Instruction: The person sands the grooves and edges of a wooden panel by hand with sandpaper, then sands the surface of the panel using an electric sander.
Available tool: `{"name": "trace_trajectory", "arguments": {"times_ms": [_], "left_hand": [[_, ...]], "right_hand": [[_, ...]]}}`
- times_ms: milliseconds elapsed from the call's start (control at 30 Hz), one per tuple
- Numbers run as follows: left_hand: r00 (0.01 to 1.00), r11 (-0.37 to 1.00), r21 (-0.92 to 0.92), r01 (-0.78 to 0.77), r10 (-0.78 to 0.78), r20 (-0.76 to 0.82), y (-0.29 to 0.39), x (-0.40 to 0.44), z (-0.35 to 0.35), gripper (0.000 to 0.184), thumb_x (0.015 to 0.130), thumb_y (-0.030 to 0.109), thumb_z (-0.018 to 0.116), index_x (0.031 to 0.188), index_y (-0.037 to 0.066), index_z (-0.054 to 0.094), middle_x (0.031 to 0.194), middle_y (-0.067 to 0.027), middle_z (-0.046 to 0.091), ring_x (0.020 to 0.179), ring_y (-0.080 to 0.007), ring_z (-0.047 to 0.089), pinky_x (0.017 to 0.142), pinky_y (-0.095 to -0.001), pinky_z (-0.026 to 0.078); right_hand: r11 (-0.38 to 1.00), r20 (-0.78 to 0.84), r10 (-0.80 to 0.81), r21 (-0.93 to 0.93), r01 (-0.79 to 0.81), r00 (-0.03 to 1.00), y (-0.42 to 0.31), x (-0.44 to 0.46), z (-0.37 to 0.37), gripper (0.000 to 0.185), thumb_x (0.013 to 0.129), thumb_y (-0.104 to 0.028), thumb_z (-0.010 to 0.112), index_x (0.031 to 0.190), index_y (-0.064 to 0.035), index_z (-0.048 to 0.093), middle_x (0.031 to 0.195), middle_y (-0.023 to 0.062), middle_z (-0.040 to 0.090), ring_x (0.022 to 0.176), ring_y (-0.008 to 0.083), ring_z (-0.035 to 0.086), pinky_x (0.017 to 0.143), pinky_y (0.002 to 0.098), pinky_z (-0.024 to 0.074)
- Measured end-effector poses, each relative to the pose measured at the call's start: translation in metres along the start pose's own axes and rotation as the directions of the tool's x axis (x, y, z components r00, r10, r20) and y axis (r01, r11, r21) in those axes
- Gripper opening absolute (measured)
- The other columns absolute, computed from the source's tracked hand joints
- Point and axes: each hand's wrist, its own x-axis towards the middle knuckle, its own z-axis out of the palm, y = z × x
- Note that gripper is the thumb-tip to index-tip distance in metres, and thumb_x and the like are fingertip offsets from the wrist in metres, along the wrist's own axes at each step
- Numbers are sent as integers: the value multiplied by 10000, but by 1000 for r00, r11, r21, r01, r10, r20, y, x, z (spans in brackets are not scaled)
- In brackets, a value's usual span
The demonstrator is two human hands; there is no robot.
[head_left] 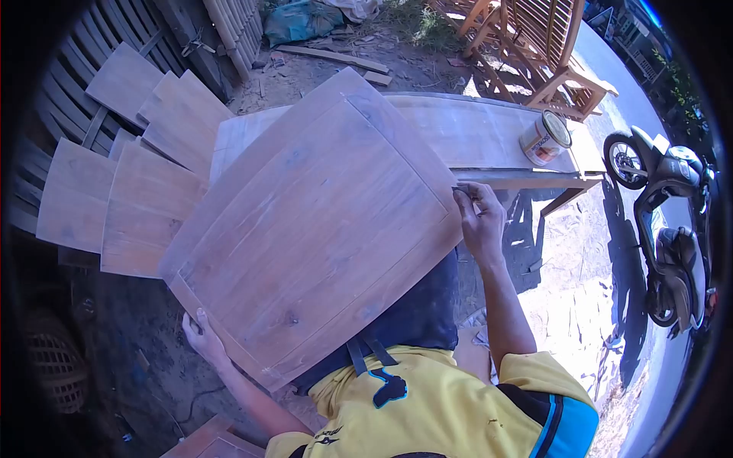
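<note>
A large wooden panel (305, 221) with a framed border lies tilted across my lap, its far end over a wooden bench table (458, 130). My left hand (205, 337) grips the panel's lower left edge, thumb on top and fingers out of sight underneath. At the right edge is my right hand (482, 217), its fingers closed around a small dark piece (460, 191) that looks like folded sandpaper. That piece touches the panel's edge near the corner.
Several wooden panels (153, 206) lean at the left by a slatted fence (65, 99). A paint can (545, 138) stands on the table's right end. Beyond are a slatted wooden chair (538, 38) and a parked motorbike (668, 221). A woven basket (57, 366) sits at lower left.
</note>
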Motion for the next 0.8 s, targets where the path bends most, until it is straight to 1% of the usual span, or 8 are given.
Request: {"name": "trace_trajectory", "arguments": {"times_ms": [33, 100, 267, 367, 467, 533, 667, 800], "left_hand": [[1000, 1000, 5, -15, 15, 24, 30, 4, 5, 652, 1075, 377, 698, 1506, -78, 517, 1342, -209, 672, 1199, -275, 678, 1019, -396, 548], [898, 910, 338, -241, 341, -279, 98, 18, 21, 658, 1068, 367, 703, 1538, -46, 498, 1455, -254, 610, 1304, -359, 641, 1088, -468, 526], [761, 751, 122, -649, 641, 100, 230, 25, 135, 680, 1030, 340, 727, 1555, -16, 481, 1541, -252, 540, 1434, -413, 526, 1208, -518, 419], [512, 523, 52, -851, 802, 307, 253, 20, 209, 770, 968, 389, 784, 1582, 44, 474, 1558, -254, 508, 1491, -422, 445, 1236, -553, 353], [488, 508, 58, -859, 780, 393, 261, 23, 256, 801, 954, 469, 775, 1601, 105, 474, 1569, -242, 491, 1518, -415, 399, 1254, -573, 303], [542, 500, 214, -839, 739, 400, 263, 31, 274, 831, 935, 553, 758, 1599, 135, 483, 1533, -228, 502, 1477, -414, 424, 1246, -586, 283], [615, 558, 262, -787, 679, 401, 267, 32, 283, 863, 913, 601, 751, 1589, 131, 493, 1458, -223, 528, 1399, -401, 481, 1222, -577, 305], [591, 541, 242, -805, 701, 399, 272, 28, 277, 921, 847, 628, 805, 1580, 156, 508, 1383, -228, 540, 1325, -414, 507, 1189, -574, 340]], "right_hand": [[1000, -19, 21, -6, -21, 1000, 2, -5, -1, 168, 979, -124, 768, 1115, -26, 767, 1036, 129, 756, 936, 280, 743, 838, 375, 562], [998, 22, 32, -55, -31, 999, 5, -13, -2, 158, 972, -123, 768, 1101, -31, 766, 1019, 132, 749, 933, 308, 740, 829, 399, 568], [970, 65, -65, -229, 79, 996, 12, -21, 7, 129, 967, -157, 741, 1037, -50, 738, 967, 104, 659, 955, 328, 662, 838, 459, 512], [919, 88, -189, -336, 208, 978, 11, -20, 7, 135, 952, -164, 763, 1046, -67, 753, 975, 105, 664, 936, 329, 657, 864, 432, 507], [893, 109, -251, -357, 274, 962, 12, -17, 8, 116, 949, -165, 766, 1019, -76, 741, 952, 97, 646, 922, 320, 649, 856, 430, 497], [886, 120, -274, -354, 299, 954, 12, -14, 12, 106, 946, -152, 764, 1011, -72, 736, 944, 97, 644, 918, 323, 651, 849, 431, 500], [875, 103, -294, -371, 311, 950, 10, -10, 27, 77, 935, -116, 761, 986, -72, 724, 920, 99, 635, 905, 332, 657, 812, 443, 517], [880, 70, -347, -321, 350, 935, -1, 12, 52, 67, 929, -99, 761, 971, -70, 717, 930, 108, 644, 887, 342, 666, 786, 465, 529]]}}
